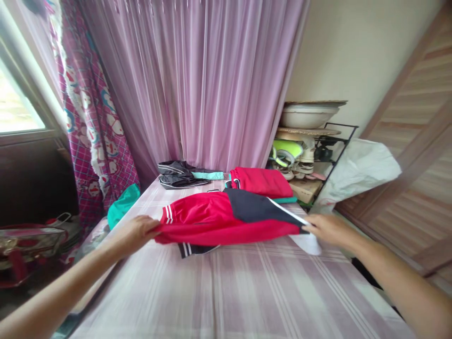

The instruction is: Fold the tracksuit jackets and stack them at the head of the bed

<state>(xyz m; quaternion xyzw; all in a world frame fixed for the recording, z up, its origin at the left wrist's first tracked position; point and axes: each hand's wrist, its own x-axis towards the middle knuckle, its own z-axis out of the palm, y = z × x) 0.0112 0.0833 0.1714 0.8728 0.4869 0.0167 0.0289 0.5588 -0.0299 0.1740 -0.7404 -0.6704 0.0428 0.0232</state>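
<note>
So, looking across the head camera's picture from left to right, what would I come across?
Window → cartoon-print curtain → the person's left hand → red-and-dark garment held between the hands → right hand → slatted wooden panel.

Mauve curtain [212, 80] — pale wall [339, 56]
</note>
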